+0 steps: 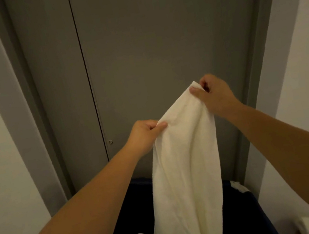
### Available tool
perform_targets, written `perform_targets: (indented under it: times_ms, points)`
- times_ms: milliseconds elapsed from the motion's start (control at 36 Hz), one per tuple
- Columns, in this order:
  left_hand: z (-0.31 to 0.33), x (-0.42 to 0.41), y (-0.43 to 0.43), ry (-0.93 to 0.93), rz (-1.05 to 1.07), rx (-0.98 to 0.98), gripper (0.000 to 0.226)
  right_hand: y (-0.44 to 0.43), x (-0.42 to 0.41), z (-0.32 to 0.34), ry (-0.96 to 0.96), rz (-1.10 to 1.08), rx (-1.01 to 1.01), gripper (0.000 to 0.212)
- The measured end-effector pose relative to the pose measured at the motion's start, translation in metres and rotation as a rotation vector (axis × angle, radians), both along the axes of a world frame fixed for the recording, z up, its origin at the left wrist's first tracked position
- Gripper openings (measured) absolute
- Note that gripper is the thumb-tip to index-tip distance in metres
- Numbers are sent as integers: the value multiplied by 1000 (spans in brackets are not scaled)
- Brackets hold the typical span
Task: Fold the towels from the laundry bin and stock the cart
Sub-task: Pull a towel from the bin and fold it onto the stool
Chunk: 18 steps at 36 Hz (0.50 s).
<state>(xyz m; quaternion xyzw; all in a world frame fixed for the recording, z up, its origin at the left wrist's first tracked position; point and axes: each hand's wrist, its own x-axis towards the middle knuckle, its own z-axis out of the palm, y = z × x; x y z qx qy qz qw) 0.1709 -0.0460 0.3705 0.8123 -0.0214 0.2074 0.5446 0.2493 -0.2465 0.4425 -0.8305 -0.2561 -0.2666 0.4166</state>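
Both hands pinch the white towel's (185,162) top edge: left hand (144,134) lower, right hand (215,95) higher. It hangs below them into the dark laundry bin (243,210).

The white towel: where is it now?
Head view, right of centre: the towel hangs before the grey door, its top pinched by left hand and right hand, above the dark bin.
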Motion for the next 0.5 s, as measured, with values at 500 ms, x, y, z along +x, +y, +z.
perform_targets:
  times_ms: [500]
  points:
    - [13, 2, 8, 66, -9, 204, 21, 13, -9, -7, 30, -29, 244, 26]
